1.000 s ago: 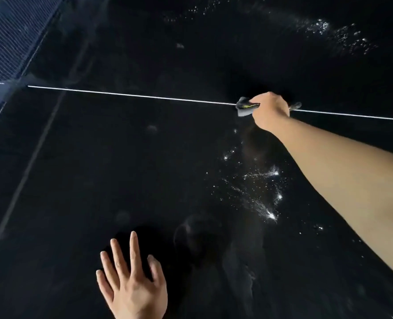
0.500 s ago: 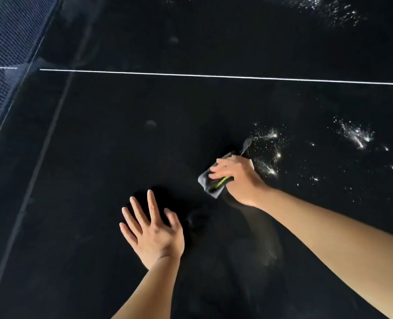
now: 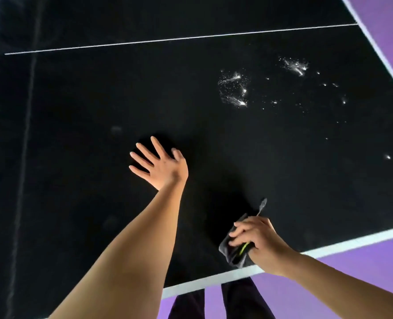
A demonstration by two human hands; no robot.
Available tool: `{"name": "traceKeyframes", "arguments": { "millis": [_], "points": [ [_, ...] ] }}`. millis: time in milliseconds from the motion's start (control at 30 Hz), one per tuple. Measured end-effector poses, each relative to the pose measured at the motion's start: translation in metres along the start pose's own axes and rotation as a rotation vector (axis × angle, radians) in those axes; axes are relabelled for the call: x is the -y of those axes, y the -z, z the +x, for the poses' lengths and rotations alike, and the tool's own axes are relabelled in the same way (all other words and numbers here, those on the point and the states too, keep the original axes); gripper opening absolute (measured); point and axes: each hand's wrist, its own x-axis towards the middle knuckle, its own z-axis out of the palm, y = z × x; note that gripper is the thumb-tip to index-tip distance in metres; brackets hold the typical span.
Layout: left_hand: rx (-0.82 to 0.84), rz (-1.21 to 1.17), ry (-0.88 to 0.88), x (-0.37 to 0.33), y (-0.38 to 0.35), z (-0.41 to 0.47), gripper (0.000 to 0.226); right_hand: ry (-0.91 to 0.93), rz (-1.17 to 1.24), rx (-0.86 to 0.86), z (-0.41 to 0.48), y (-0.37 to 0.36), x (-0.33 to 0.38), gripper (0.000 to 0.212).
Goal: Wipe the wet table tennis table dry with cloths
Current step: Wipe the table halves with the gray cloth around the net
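Note:
The black table tennis table (image 3: pixel 80 139) fills most of the view. My right hand (image 3: pixel 258 244) grips a dark grey cloth (image 3: pixel 233 253) with a yellow-green stripe and presses it on the table close to the near white edge. My left hand (image 3: pixel 161 165) lies flat on the surface, fingers spread, farther in and to the left. Shiny water droplets (image 3: pixel 233 90) sit in a patch beyond my right hand, with a second patch of droplets (image 3: pixel 295 66) toward the far right corner.
A thin white centre line (image 3: pixel 179 39) crosses the table far from me. The white near edge band (image 3: pixel 214 280) runs under my right wrist, with purple floor (image 3: pixel 361 261) beyond it and beside the right edge. My dark trouser legs (image 3: pixel 237 300) show below.
My right hand has dragged the cloth from the centre line back toward me to the near edge. The view has shifted, bringing the table's edges and floor into sight. My left hand stays flat.

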Motion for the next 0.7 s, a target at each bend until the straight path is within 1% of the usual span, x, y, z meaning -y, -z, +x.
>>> {"name": "traceKeyframes", "arguments": {
  "millis": [67, 133, 167, 200, 233, 267, 300, 333, 400, 433, 500, 567, 633, 700],
  "points": [
    [0.054, 0.019, -0.065, 0.007, 0.003, -0.001, 0.072, -0.040, -0.088, 0.169, -0.034, -0.008, 0.012, 0.065],
    [0.098, 0.008, -0.107, 0.013, 0.006, -0.003, 0.074, -0.049, -0.250, 0.429, -0.062, -0.003, 0.023, 0.063],
    [0.111, -0.013, -0.112, 0.014, 0.008, -0.004, 0.074, -0.101, -0.296, 0.571, -0.072, 0.004, 0.026, 0.059],
    [0.117, -0.040, -0.104, 0.013, 0.010, -0.005, 0.075, -0.164, -0.297, 0.661, -0.080, 0.015, 0.030, 0.048],
    [0.120, -0.065, -0.088, 0.009, 0.012, -0.005, 0.075, -0.216, -0.280, 0.697, -0.085, 0.027, 0.030, 0.033],
    [0.121, -0.089, -0.066, 0.004, 0.014, -0.006, 0.076, -0.245, -0.275, 0.675, -0.086, 0.041, 0.028, 0.023],
    [0.121, -0.114, -0.047, -0.002, 0.015, -0.006, 0.076, -0.250, -0.270, 0.611, -0.084, 0.055, 0.023, 0.019],
    [0.116, -0.137, -0.039, -0.009, 0.017, -0.006, 0.076, -0.256, -0.262, 0.525, -0.080, 0.072, 0.018, 0.021],
    [0.099, -0.164, -0.066, -0.021, 0.015, -0.005, 0.076, -0.281, -0.185, 0.349, -0.063, 0.110, 0.006, 0.040],
    [0.098, -0.157, -0.086, -0.026, 0.013, -0.004, 0.075, -0.271, -0.143, 0.233, -0.052, 0.131, 0.003, 0.044],
    [0.113, -0.090, -0.094, -0.033, 0.004, -0.003, 0.074, -0.259, -0.021, -0.031, -0.026, 0.172, 0.000, 0.041],
    [0.065, 0.004, -0.095, -0.037, -0.009, -0.004, 0.076, -0.239, 0.128, -0.270, 0.006, 0.208, -0.004, 0.037],
    [0.002, 0.046, -0.096, -0.037, -0.017, -0.005, 0.076, -0.238, 0.245, -0.466, 0.038, 0.230, -0.008, 0.028],
    [-0.027, 0.063, -0.088, -0.037, -0.021, -0.006, 0.076, -0.250, 0.288, -0.613, 0.070, 0.246, -0.011, 0.028]
  ]
}}
